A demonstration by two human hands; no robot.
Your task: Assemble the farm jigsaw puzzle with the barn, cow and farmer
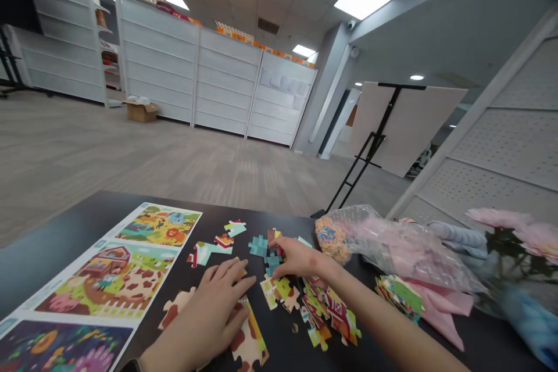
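Observation:
My left hand, fingers spread, lies over joined cow-patterned puzzle pieces at the table's front. Up and to the right of it, the fingers of my right hand are bent round a teal puzzle piece. Another teal piece lies just left of those fingers. Beyond my left hand are a few joined red, white and green pieces. Loose yellow-green pieces sit below my right hand, and a heap of mixed pieces lies partly under my right forearm.
A sheet of reference pictures covers the table's left side. On the right are a stack of pieces, a clear plastic bag, pink cloth and pink flowers. An easel stands beyond the table.

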